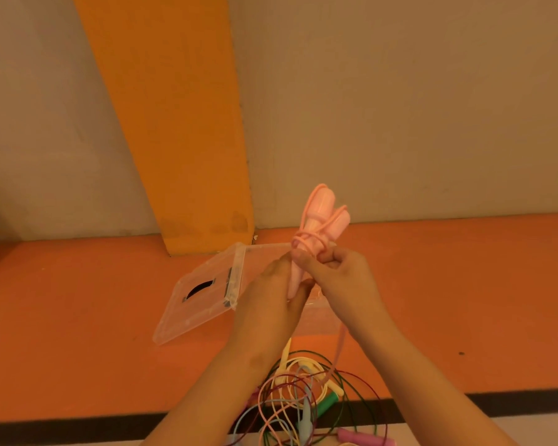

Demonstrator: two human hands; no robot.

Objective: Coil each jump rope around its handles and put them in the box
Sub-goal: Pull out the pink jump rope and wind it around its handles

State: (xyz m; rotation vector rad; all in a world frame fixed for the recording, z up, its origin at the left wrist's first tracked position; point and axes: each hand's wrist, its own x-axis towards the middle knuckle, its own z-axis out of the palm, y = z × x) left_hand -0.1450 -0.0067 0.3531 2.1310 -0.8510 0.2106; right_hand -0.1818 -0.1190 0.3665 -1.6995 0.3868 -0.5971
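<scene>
I hold a pink jump rope [319, 217] upright, its two handles side by side with a few turns of cord around them. My left hand [271, 294] grips the lower ends of the handles. My right hand [342, 272] pinches the pink cord just below the wound turns. The loose cord [337, 349] hangs down to the floor. Behind my hands lies the clear plastic box [316, 320], mostly hidden, with its hinged lid [200, 297] open to the left.
A tangle of other jump ropes [303, 397] in yellow, green, dark red, blue and pink lies on the orange floor near me. An orange pillar [187, 123] and a beige wall stand behind the box. A black strip edges the floor.
</scene>
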